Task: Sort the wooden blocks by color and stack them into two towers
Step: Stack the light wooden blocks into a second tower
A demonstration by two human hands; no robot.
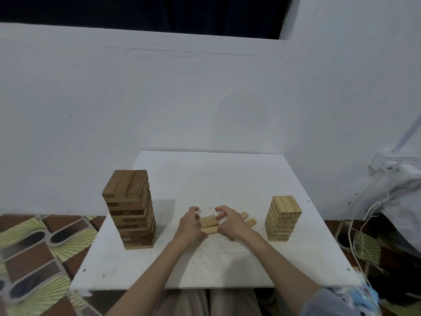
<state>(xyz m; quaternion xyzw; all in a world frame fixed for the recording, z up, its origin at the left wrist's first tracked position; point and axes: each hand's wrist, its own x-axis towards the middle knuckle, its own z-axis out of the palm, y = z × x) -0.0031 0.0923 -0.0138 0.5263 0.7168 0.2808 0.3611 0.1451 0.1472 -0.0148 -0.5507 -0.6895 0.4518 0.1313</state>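
Note:
A tall tower of dark brown blocks (129, 208) stands on the left of the white table (227, 265). A shorter tower of light blocks (282, 218) stands on the right. Between them lie several loose light blocks (208, 221), side by side, with more (250, 222) partly hidden behind my right hand. My left hand (190, 224) sits at the left end of the grouped blocks, fingers curved over them. My right hand (229, 221) mirrors it at the right end, fingers curled toward the blocks. Both hands bracket the group; I cannot tell whether they touch it.
A white wall rises just behind the table. Patterned floor tiles (34, 247) lie to the left. A bundle of cloth with white cords (391, 201) hangs at the right, near the table's edge.

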